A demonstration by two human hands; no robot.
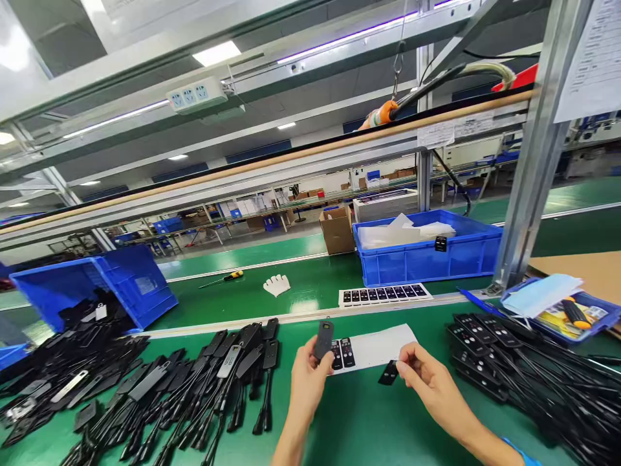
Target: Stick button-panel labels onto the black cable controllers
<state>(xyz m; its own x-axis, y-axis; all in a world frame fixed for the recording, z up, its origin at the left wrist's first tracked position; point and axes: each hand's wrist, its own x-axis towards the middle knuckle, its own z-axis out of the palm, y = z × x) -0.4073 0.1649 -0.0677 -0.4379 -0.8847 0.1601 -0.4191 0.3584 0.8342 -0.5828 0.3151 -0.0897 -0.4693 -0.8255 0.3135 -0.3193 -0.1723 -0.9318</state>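
My left hand is closed on a small black remote-like controller, held upright above the green mat. My right hand pinches a small black sticker label by its edge. Just beyond both hands lies a white backing sheet with two black labels left on its left end. A pile of black controllers with cables lies to the left, and another pile to the right.
A full label sheet lies near the conveyor edge. Blue bins stand at the left and the back right. On the green belt are white gloves, a screwdriver and a cardboard box. A blue tray sits at the right.
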